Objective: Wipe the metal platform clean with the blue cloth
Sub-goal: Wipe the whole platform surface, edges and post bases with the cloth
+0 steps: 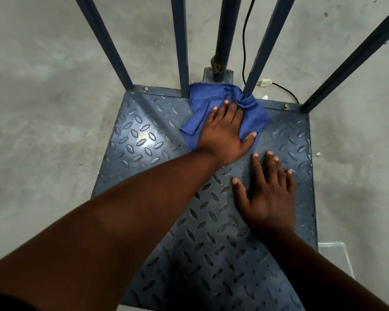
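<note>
Two hands on the bumpy metal platform

The left hand (225, 133) lies flat and open on the blue cloth (213, 102), pressing it down with the fingers spread. It does not squeeze the cloth. The cloth sits at the far edge of the metal platform (139, 140), bunched up against the dark blue bars (182, 48) that stand there. One corner of the cloth wraps around a bar.

The right hand (267, 194) is open too. It rests flat on the bare metal, a little nearer than the cloth, and holds nothing.

The platform is dark blue with small raised bumps all over. A bright shine shows on its left side. Grey floor (43, 108) lies all around it, and a black cable (245, 41) with a plug (265, 82) lies behind the bars
</note>
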